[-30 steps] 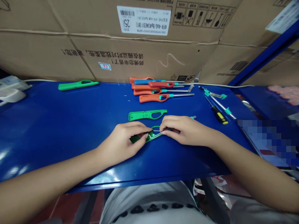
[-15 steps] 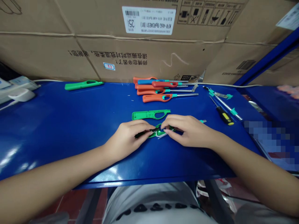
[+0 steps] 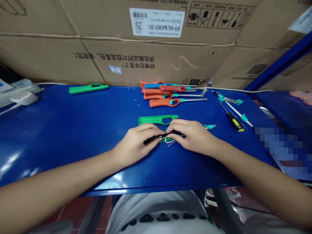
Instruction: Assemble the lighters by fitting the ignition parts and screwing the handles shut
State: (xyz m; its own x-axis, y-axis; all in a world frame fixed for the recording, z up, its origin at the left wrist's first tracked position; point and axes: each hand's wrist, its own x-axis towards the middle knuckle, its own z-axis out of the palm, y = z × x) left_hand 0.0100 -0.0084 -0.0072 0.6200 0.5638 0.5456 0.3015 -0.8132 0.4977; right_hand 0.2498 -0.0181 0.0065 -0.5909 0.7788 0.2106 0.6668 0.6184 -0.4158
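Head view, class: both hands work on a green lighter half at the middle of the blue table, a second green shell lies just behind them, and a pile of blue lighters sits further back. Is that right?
One detail is wrong. In the head view the pile of lighters further back is mostly orange, not blue. The rest stands: the left hand and right hand work on a green lighter half on the blue table, with the second green shell just behind.

Orange lighters point(image 3: 168, 94) stacked by cardboard boxes point(image 3: 156, 42); green lighter point(image 3: 87, 88) far left; screwdriver point(image 3: 231, 119) right.
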